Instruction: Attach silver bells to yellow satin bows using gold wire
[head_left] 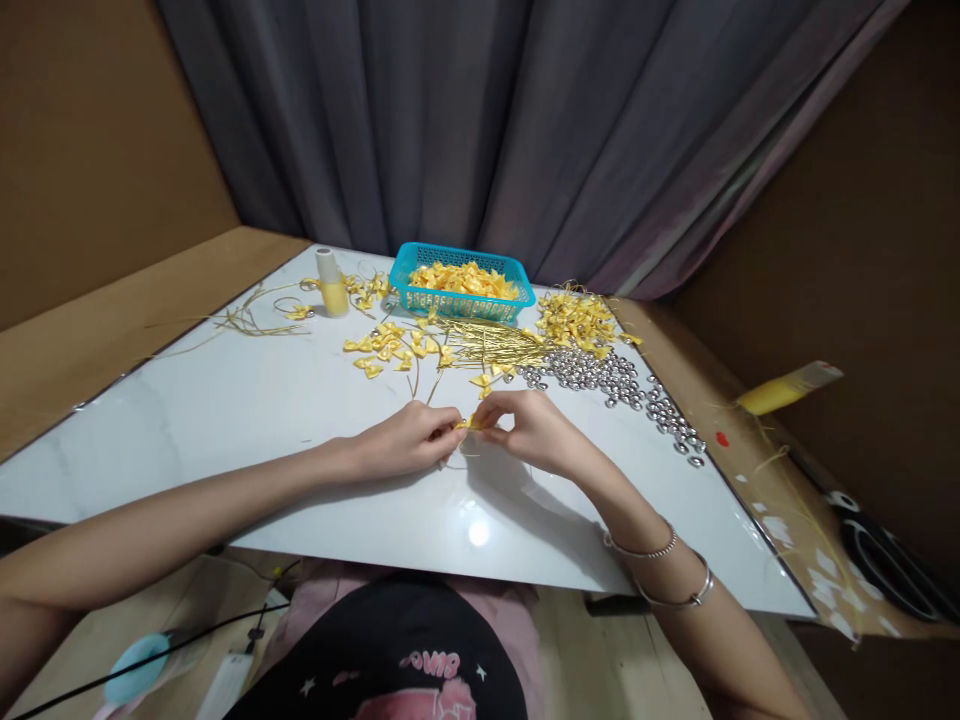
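Note:
Between my fingertips, just above the white tabletop, is a small yellow ribbon bow (471,424) with thin gold cord around it. My left hand (416,438) pinches its left side, and my right hand (529,428) pinches the right side. How the cord runs through the bow is too small to tell. Just beyond my hands lie a couple of loose yellow bows (487,380). A bundle of gold cord lengths (495,343) stretches behind them. To the right, silver oval beads (592,372) are spread in a long patch.
A blue plastic basket (465,303) of yellow bows stands at the back. Right of it sits a pile of bows with cords (574,318). A bottle with yellow contents (334,290) stands back left. Black-handled scissors (885,560) lie on the right ledge.

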